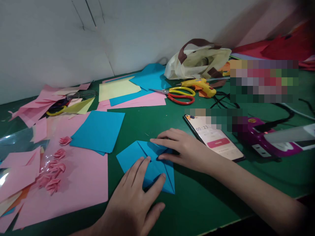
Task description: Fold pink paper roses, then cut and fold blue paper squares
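A blue sheet of paper (155, 168), its corners folded in towards the middle, lies on the green table in front of me. My left hand (137, 186) rests on its near left part, fingertips on the folds and thumb apart from the fingers. Over the far right corner is my right hand (179, 147), index finger and thumb stretched out and apart, touching the paper around a partly raised flap. The underside of that flap is hidden by the hand. More blue square sheets (98, 131) lie to the left on a large pink sheet (86, 183).
Several pink paper roses (59, 153) lie at left beside paper scraps (22, 173). Behind are scissors (180, 95), a yellow glue gun (200, 86), a cloth bag (192, 65) and stacked sheets (118, 88). A phone (219, 141) and purple power strip (270, 137) with cables stand at right.
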`<state>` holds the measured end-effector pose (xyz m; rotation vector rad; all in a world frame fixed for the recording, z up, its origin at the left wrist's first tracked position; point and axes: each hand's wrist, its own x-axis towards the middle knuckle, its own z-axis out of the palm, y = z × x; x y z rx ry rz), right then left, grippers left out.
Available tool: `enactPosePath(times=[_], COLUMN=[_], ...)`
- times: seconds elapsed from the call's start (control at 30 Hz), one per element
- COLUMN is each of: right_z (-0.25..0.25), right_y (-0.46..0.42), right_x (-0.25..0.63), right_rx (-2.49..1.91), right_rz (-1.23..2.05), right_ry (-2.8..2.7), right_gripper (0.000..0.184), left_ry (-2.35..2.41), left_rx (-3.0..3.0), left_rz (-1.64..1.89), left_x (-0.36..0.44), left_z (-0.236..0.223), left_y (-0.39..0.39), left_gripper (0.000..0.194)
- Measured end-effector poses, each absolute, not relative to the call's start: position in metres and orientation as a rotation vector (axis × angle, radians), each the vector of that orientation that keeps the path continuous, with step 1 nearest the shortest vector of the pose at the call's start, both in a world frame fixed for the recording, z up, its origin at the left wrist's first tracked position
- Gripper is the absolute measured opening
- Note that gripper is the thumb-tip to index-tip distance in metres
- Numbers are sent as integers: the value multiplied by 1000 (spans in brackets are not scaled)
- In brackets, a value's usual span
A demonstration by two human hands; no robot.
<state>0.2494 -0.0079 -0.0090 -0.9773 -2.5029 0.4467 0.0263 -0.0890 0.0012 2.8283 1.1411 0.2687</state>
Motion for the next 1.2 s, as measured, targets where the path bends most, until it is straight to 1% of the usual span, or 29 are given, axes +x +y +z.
enactPosePath(times=[0.07,0.23,0.4,0.53,0.63,0.7,0.8,0.9,0.97,1.03,1.07,1.13,1.2], right_z=[-10,-14,-20,-22,-23,-23,-19,-10,-2,4,6,6,3], right_y=[-9,-8,-6,-6,-6,-6,-6,-7,-11,-20,-25,-37,-47], right_x=[245,237,236,235,234,234,235,237,237,234,231,224,216], right_rx=[-964,-1043,-1036,-1057,-1133,-1161,-1086,-997,-973,-900,-841,-691,-638], right_rz=[429,473,416,384,391,448,570,565,483,376,331,270,258], right_ry=[-2480,-2264,-2206,-2215,-2201,-2175,-2136,-2063,-2029,-2103,-2186,-2378,-2529], right_gripper=[35,27,22,26,35,37,26,17,19,21,23,33,37], left_ry=[1147,1117,1099,1089,1064,1002,1002,1179,1273,1315,1335,1385,1438], left_rx=[2832,2863,2853,2797,2732,2719,2752,2749,2717,2692,2681,2662,2638], left_rz=[314,395,334,330,395,403,339,220,181,178,191,237,286], left_x=[28,32,31,28,28,29,30,27,24,21,20,19,19], left_z=[3,7,7,2,1,2,8,11,9,6,5,4,7], left_y=[-89,-89,-86,-87,-90,-90,-83,-73,-67,-64,-64,-62,-61], left_gripper=[40,35,35,40,37,33,36,45,52,55,53,46,41])
